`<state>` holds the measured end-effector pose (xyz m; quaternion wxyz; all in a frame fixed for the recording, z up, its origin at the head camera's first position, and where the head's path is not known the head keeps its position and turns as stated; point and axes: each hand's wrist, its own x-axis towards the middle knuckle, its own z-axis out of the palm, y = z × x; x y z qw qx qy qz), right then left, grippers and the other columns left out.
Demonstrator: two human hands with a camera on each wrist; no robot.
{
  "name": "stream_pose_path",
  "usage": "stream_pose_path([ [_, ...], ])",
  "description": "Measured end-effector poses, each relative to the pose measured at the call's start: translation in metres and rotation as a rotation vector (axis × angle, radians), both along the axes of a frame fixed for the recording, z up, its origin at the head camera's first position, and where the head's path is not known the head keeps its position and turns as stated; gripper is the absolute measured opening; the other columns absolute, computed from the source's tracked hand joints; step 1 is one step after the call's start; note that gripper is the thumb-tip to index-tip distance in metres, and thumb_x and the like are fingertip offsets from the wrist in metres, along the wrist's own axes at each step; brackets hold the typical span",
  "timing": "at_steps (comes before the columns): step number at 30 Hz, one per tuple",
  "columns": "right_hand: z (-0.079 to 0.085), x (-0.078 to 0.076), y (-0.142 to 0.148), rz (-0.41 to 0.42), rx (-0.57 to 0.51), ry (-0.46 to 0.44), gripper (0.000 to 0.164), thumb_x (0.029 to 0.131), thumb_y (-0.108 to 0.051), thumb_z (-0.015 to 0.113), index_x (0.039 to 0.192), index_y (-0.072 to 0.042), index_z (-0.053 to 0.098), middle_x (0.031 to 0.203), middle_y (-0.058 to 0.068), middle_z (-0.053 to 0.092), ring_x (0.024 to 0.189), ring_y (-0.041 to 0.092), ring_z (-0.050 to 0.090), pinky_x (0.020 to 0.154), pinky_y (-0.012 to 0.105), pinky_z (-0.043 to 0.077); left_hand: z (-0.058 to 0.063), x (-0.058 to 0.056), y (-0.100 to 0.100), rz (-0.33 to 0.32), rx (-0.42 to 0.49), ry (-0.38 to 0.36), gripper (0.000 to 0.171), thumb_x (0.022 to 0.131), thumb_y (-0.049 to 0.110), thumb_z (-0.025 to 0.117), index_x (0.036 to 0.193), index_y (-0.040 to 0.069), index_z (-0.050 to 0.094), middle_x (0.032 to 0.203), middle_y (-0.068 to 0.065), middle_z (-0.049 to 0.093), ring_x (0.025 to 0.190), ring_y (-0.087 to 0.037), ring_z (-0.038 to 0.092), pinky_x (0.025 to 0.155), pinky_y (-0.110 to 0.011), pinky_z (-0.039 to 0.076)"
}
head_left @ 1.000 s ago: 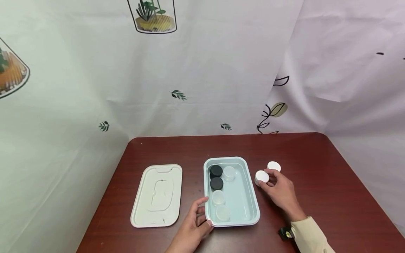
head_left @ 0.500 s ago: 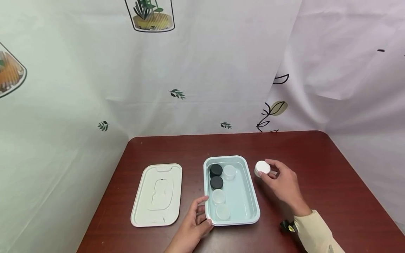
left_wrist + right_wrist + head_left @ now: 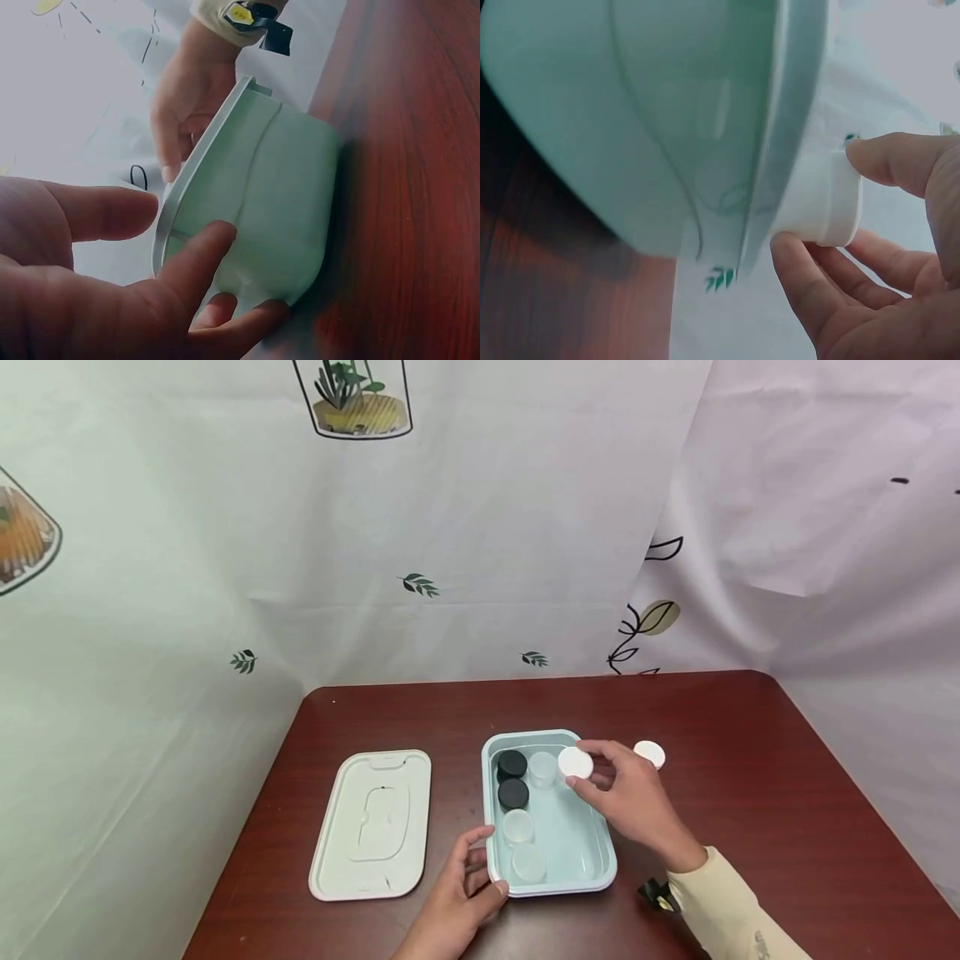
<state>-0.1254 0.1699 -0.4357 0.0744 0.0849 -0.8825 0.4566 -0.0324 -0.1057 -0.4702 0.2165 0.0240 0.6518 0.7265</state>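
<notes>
In the head view my right hand (image 3: 633,789) pinches a small round white jar (image 3: 575,762) between thumb and fingers, over the far right part of a pale blue plastic container (image 3: 577,847). The right wrist view shows the jar (image 3: 821,199) partly behind the container's rim. My left hand (image 3: 457,893) holds the container at its near left corner, fingertips against the outer wall (image 3: 277,187) in the left wrist view. Inside the container stand two black-lidded jars (image 3: 513,794) and several translucent white jars (image 3: 518,827), mostly along the left side.
A second white jar (image 3: 649,754) stands on the table right of the container, partly behind my right hand. A white rectangular lid (image 3: 384,860) lies flat to the left. The dark red table (image 3: 712,727) meets a patterned white cloth (image 3: 487,527) at the back.
My right hand has lifted one white jar off the table and carried it left over the container. The other white jar shows again beside it. My left hand stays in place.
</notes>
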Motion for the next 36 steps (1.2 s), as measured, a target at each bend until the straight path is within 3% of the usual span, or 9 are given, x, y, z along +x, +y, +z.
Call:
stream_pose_path([
  [9, -0.004, 0.0, -0.024, 0.062, 0.025, -0.052, 0.051, 0.085, -0.009, 0.087, 0.132, 0.0, 0.068, 0.128, 0.014, 0.071, 0.113, 0.027, 0.073, 0.089, 0.031, 0.063, -0.001, -0.001, -0.002, -0.004, 0.015, -0.004, 0.071, 0.101, 0.005, 0.065, 0.162, 0.011, 0.027, 0.144, -0.027, 0.046, 0.13, -0.031, 0.061, 0.087, -0.028, 0.059],
  [16, -0.006, 0.0, -0.033, 0.107, 0.201, 0.027, 0.046, 0.083, -0.008, 0.087, 0.125, 0.0, 0.071, 0.122, 0.012, 0.074, 0.107, 0.025, 0.072, 0.082, 0.027, 0.063, -0.002, -0.002, -0.004, -0.006, 0.007, 0.007, 0.071, 0.101, 0.004, 0.064, 0.162, 0.01, 0.028, 0.143, -0.028, 0.046, 0.128, -0.03, 0.062, 0.086, -0.029, 0.059],
  [22, -0.008, 0.0, -0.04, 0.153, 0.372, 0.031, 0.046, 0.085, -0.009, 0.085, 0.127, 0.002, 0.07, 0.119, 0.012, 0.073, 0.109, 0.027, 0.069, 0.094, 0.044, 0.059, -0.003, -0.002, -0.005, -0.008, 0.006, 0.011, 0.072, 0.1, 0.003, 0.065, 0.162, 0.008, 0.028, 0.143, -0.028, 0.047, 0.13, -0.032, 0.061, 0.087, -0.029, 0.06],
  [36, -0.01, 0.004, -0.055, 0.177, 0.478, 0.04, 0.044, 0.084, 0.0, 0.083, 0.125, 0.006, 0.067, 0.111, 0.015, 0.062, 0.097, 0.024, 0.064, 0.086, 0.041, 0.057, -0.003, -0.002, -0.005, -0.008, -0.004, 0.015, 0.071, 0.099, 0.002, 0.065, 0.16, 0.009, 0.029, 0.143, -0.028, 0.046, 0.131, -0.032, 0.06, 0.086, -0.027, 0.058],
])
